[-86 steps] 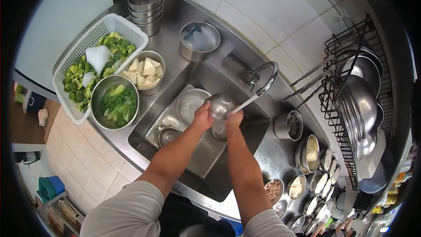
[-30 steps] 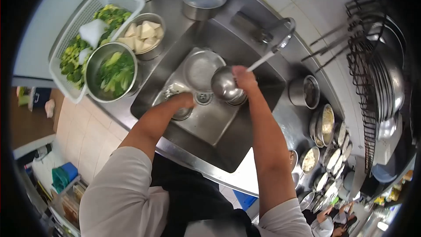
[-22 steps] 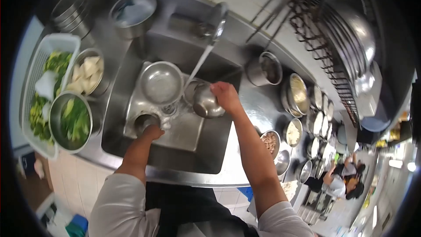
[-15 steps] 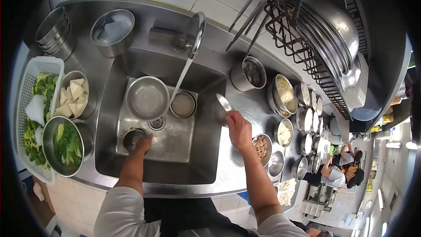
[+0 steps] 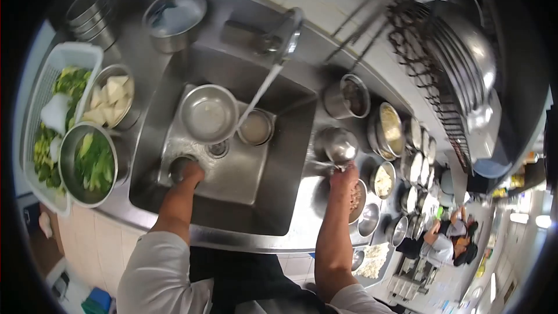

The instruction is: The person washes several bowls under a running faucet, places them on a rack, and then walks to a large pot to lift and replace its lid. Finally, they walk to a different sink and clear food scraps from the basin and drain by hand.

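My left hand (image 5: 192,171) is down in the sink (image 5: 244,183), its fingers closed on the rim of a small dark metal bowl (image 5: 179,168). Over the counter to the right of the sink, my right hand (image 5: 345,175) grips a small shiny metal bowl (image 5: 341,144), tilted with its rounded outside showing. Just beneath that hand stands a bowl of chopped meat (image 5: 356,200), partly hidden by my wrist. Water runs from the faucet (image 5: 289,43) between a wide metal bowl (image 5: 209,113) and a smaller bowl of cloudy water (image 5: 255,127) in the sink.
Left of the sink are a white basket of greens (image 5: 43,180), a bowl of white chunks (image 5: 110,102) and a bowl of leafy greens (image 5: 93,163). Several filled bowls line the right counter. A rack (image 5: 427,75) with metal plates overhangs it. Other people (image 5: 444,241) work farther off.
My right hand has moved right, away from the sink edge, and turned its metal bowl so the rounded side shows. My left hand stays at the bowl in the sink. The camera view has shifted.
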The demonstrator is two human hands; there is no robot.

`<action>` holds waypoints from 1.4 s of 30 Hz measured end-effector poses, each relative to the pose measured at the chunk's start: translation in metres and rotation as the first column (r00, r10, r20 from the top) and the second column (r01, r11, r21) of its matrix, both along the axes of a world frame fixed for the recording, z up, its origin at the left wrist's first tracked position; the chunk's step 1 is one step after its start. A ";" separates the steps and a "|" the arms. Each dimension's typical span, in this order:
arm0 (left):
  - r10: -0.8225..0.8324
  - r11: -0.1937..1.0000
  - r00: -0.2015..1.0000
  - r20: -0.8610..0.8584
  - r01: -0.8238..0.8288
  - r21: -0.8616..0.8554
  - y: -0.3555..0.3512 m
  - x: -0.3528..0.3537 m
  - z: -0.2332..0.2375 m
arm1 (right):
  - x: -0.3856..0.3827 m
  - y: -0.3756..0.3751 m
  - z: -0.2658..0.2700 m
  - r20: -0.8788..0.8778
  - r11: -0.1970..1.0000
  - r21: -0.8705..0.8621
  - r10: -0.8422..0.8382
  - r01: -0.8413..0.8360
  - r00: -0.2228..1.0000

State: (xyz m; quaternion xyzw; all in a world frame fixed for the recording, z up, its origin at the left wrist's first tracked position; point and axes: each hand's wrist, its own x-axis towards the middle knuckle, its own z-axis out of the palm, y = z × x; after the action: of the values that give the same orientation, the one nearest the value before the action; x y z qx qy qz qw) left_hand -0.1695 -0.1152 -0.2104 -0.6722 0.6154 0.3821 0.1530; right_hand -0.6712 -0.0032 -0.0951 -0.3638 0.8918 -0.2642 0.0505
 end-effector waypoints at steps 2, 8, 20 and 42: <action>0.082 0.994 0.997 -0.003 -0.081 0.071 -0.004 0.008 -0.008 | 0.133 -0.051 0.143 0.846 0.576 -0.308 -0.198 0.757 0.495; 0.189 0.976 0.979 -0.081 -0.196 -0.091 -0.004 0.013 0.036 | 0.193 -0.078 0.116 0.232 0.848 -0.529 0.196 -0.046 0.953; 0.330 0.728 0.656 -0.679 -0.635 -0.260 -0.073 0.021 0.063 | 0.297 -0.230 0.088 0.945 0.943 -0.307 0.286 -0.131 -0.157; 0.279 0.784 0.484 -0.830 -0.613 -0.094 -0.131 -0.056 0.139 | 0.287 -0.237 0.070 0.588 0.659 -0.005 0.611 -0.752 0.530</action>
State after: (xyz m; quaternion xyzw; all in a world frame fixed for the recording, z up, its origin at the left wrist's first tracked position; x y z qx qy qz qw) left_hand -0.2257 -0.2462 -0.0711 -0.5919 0.4779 0.5337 -0.3693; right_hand -0.3846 -0.2405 -0.0248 -0.5850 0.6478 -0.1997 0.4453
